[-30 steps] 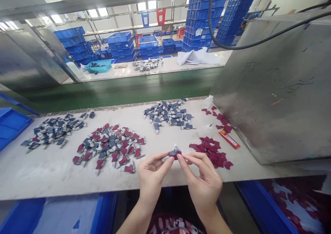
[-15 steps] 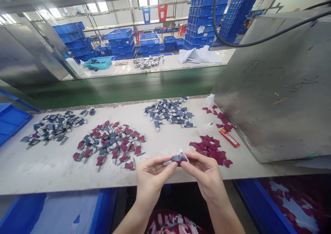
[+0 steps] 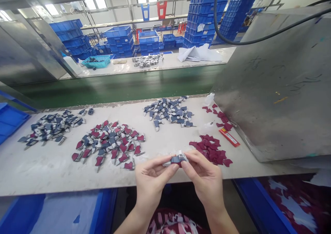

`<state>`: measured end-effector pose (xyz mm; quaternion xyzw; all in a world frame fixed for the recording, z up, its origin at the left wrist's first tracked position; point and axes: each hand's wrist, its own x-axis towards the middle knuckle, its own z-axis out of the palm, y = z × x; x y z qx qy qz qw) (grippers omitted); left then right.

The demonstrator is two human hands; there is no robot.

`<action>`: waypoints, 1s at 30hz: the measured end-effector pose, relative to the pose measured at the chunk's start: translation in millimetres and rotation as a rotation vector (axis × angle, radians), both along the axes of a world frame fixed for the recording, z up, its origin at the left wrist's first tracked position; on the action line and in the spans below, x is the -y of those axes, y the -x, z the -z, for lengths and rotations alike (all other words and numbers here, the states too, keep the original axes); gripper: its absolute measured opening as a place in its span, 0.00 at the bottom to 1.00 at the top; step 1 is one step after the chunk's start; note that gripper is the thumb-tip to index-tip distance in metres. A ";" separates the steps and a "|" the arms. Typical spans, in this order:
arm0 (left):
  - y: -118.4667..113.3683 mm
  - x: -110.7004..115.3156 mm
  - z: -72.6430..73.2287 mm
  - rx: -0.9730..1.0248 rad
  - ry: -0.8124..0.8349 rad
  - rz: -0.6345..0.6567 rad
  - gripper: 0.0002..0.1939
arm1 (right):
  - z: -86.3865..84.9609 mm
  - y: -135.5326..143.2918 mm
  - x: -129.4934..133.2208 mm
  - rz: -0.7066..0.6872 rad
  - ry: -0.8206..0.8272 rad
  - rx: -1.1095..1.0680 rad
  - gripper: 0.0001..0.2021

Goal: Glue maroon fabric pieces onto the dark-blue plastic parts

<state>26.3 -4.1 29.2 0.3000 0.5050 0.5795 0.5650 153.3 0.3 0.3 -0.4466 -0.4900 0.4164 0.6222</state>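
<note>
Between my two hands, over the front edge of the worktable (image 3: 116, 180), is a small metal part (image 3: 176, 159) with a dark blue face and a dark red piece on its near side. My left hand (image 3: 152, 179) pinches its left end with thumb and fingers. The right end is gripped by my right hand (image 3: 207, 179), thumb pressed beside the red piece. Red pieces (image 3: 212, 150) lie in a pile just beyond my right hand. To the left is a heap of red-and-blue metal parts (image 3: 111, 144). Blue-faced parts (image 3: 169, 111) form another heap behind.
More blue-faced parts (image 3: 51, 127) lie at the far left. A red packet (image 3: 229, 137) rests near the metal box (image 3: 279, 89) on the right. Blue bins (image 3: 103, 210) stand below the table's front edge. A green strip (image 3: 116, 85) runs behind the table.
The held part has tilted slightly between my fingers, and less of its red piece shows. Both hands keep their hold in nearly the same place.
</note>
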 end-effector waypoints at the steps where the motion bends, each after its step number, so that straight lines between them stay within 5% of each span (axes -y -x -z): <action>1: -1.1 0.7 -0.2 0.000 -0.002 -0.003 0.13 | 0.7 1.4 0.2 0.013 -0.007 -0.009 0.06; 30: -11.1 -3.8 7.0 -0.013 -0.238 -0.156 0.11 | 5.6 11.4 -1.9 -0.003 0.001 -0.061 0.13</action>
